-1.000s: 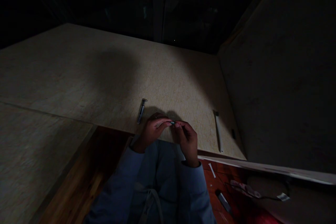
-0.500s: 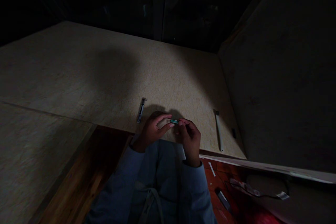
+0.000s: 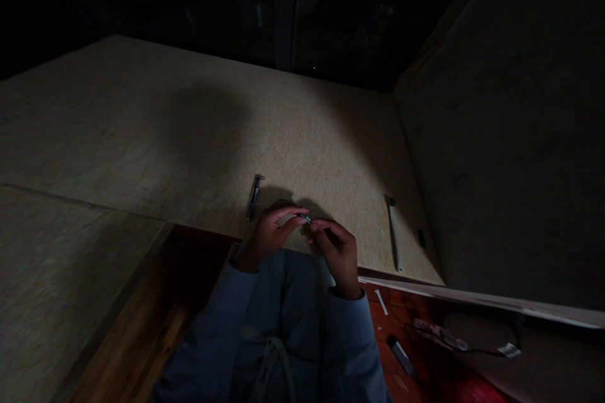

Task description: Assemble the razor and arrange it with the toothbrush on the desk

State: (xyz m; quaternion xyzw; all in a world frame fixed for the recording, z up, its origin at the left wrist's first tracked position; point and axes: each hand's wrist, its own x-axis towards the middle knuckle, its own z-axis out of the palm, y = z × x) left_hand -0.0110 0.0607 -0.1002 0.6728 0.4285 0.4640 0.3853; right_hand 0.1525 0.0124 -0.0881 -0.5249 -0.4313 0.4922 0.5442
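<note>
Between my hands, just above the table's front edge, is a small, slim green object (image 3: 305, 218) with a pale patch; its kind is too small and dark to make out. My left hand (image 3: 271, 233) pinches its left end between thumb and fingers. From the other side, my right hand (image 3: 338, 249) grips its right end with thumb and forefinger, the other fingers curled. A slim dark-and-silver tool (image 3: 254, 198) with a short bent tip lies on the table, left of my left hand.
The pale table (image 3: 302, 126) meets a dark upright panel (image 3: 510, 119) on the right. Near it lie a thin grey stick with a dark head (image 3: 396, 236) and a small black piece (image 3: 421, 238). Below, a dark oblong item (image 3: 401, 356) rests on a reddish surface.
The green object has turned from nearly level to slanted, with less of its side showing. Both hands have shifted slightly left, and the right hand has come closer to the left.
</note>
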